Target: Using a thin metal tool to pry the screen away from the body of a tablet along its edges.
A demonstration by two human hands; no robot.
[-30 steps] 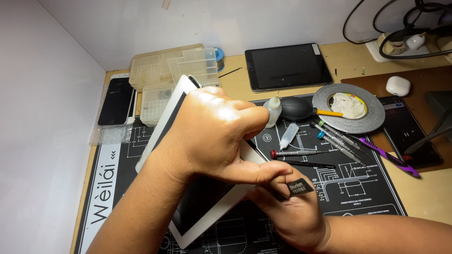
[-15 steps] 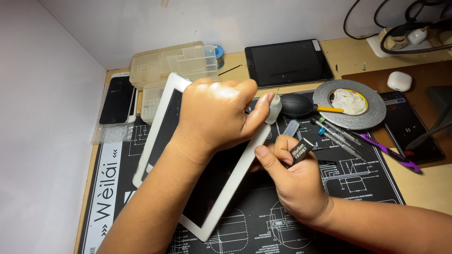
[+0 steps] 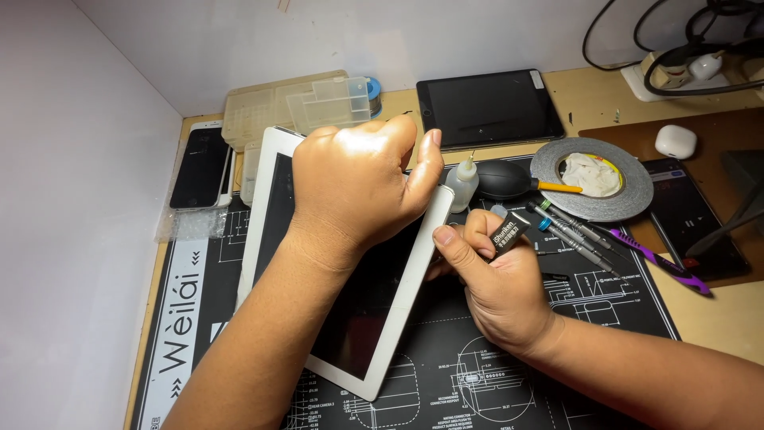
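Note:
A white-framed tablet [image 3: 382,318] with a dark screen lies tilted on the black work mat [image 3: 509,374]. My left hand [image 3: 358,183] presses down on its upper part, with the fingers curled over the right edge. My right hand [image 3: 493,279] sits against that same edge and grips a small black flat tool [image 3: 509,231] between thumb and fingers. The tool's tip is hidden behind the fingers.
Several screwdrivers [image 3: 573,231] and a purple-handled knife [image 3: 660,259] lie right of my hands. Behind them are a small white bottle [image 3: 461,181], a black blower [image 3: 505,179], a tape roll [image 3: 593,179], a dark tablet [image 3: 489,107], clear plastic boxes [image 3: 298,107] and a phone [image 3: 199,167].
The tablet has come down flatter onto the mat. My right hand with the black tool has moved up from the lower edge to the tablet's upper right edge.

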